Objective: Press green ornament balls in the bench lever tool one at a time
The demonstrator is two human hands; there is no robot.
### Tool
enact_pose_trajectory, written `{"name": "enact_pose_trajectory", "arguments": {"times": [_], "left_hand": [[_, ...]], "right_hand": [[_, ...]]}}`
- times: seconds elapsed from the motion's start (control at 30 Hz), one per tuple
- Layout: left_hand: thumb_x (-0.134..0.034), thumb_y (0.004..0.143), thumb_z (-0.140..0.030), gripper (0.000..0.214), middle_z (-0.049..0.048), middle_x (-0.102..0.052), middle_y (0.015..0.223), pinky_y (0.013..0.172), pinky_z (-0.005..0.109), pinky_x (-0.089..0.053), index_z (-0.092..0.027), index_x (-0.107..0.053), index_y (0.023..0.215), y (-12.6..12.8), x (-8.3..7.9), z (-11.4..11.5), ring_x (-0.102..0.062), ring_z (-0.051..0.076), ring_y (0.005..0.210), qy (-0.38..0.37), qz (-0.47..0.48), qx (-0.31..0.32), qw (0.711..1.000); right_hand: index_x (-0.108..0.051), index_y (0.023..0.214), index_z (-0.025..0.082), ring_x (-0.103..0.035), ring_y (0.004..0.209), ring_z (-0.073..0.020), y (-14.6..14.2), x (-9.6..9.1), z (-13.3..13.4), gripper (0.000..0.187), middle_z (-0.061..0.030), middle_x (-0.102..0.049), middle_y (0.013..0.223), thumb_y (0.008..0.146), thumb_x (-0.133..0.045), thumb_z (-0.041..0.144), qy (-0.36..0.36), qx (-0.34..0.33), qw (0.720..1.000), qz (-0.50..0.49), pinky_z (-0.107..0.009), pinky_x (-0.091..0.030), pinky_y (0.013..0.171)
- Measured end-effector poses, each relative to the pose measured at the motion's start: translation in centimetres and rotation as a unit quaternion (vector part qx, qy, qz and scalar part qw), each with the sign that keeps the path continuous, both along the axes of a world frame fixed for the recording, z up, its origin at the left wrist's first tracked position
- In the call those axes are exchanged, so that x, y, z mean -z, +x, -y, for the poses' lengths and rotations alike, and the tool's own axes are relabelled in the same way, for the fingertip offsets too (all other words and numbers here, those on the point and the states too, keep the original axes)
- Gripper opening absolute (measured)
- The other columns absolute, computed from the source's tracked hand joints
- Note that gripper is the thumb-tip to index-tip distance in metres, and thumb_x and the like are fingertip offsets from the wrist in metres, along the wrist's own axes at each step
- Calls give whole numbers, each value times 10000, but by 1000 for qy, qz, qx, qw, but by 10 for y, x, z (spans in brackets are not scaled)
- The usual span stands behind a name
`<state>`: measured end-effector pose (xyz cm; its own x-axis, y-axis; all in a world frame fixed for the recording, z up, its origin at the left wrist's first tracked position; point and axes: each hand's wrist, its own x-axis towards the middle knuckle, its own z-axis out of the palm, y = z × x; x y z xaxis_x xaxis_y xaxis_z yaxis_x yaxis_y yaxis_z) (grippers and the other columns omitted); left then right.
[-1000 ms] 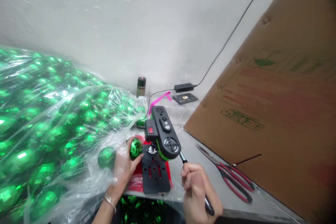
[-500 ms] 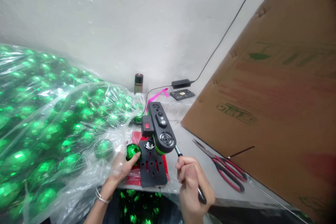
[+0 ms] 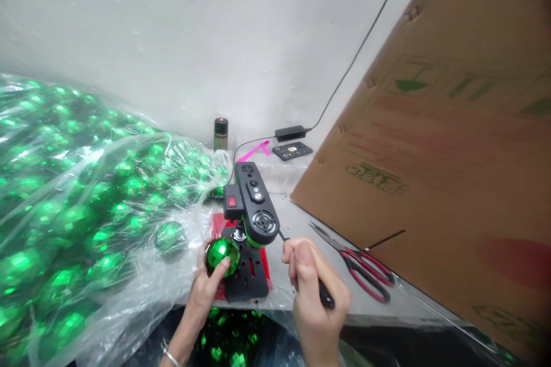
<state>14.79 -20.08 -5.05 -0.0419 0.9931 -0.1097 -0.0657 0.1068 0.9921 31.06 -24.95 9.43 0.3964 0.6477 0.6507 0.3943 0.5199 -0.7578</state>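
A shiny green faceted ball (image 3: 222, 256) rests in my left hand (image 3: 205, 282), thumb across its front, just over the slotted base of a small black bench drill press (image 3: 259, 206). My right hand (image 3: 316, 292) is wrapped round the black-gripped lever (image 3: 326, 296) that sticks out from the press's right side. The press has a red switch and round vents on its top. Its head hides whatever sits under it. Red sheeting (image 3: 218, 222) shows around the base.
Clear plastic (image 3: 172, 215) full of green balls fills the left. Red-handled scissors (image 3: 370, 272) lie right of the press, beside a leaning cardboard box (image 3: 430, 143). Behind stand a dark-capped bottle (image 3: 221, 133), a power adapter (image 3: 290, 133) and a phone (image 3: 293, 151). More green balls (image 3: 228, 344) show below the edge.
My left hand has lifted the green ball and brought it right, over the press base. My right hand stays on the lever. The whole view has shifted slightly.
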Motion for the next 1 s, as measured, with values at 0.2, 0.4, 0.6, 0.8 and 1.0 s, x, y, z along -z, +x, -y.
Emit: {"name": "enact_pose_trajectory", "arguments": {"times": [0.2,0.4,0.6,0.8,1.0], "left_hand": [[-829,775,-496,842,206,-657,1526,1248,649,-457,-205,-515,1499,22,25,0,-622,430,1452,74,-163,12,984],[-880,736,-447,824,183,-692,1473,1235,643,-479,-227,-551,1459,29,35,-1,-650,426,1412,115,-171,-1,979],[-864,809,-570,845,190,-669,1527,1228,602,-498,-214,-540,1503,15,47,-3,-636,416,1444,52,-120,11,991],[-757,878,-698,833,188,-710,1474,1201,567,-526,-204,-539,1513,7,62,-6,-658,402,1420,37,-98,6,994],[-768,860,-651,833,187,-672,1536,1242,597,-486,-217,-516,1526,19,50,-1,-630,407,1457,61,-138,3,989]], "right_hand": [[-537,809,230,-491,617,-90,1,-1,3,350,35,-535,720,1153,-474,202,-3,-5,1000,18,-227,-359,530],[-535,839,236,-471,608,-84,1,4,5,329,31,-542,749,1155,-456,190,5,-12,1000,22,-227,-340,514],[-515,813,234,-506,632,-83,0,0,3,351,34,-518,733,1155,-458,179,5,-8,1000,13,-213,-383,541],[-494,809,230,-539,669,-80,-1,-2,2,354,37,-501,734,1142,-447,118,19,-17,1000,15,-201,-440,606],[-530,819,222,-543,659,-101,0,1,3,335,22,-520,732,1120,-460,91,29,-12,999,25,-235,-432,588]]}}
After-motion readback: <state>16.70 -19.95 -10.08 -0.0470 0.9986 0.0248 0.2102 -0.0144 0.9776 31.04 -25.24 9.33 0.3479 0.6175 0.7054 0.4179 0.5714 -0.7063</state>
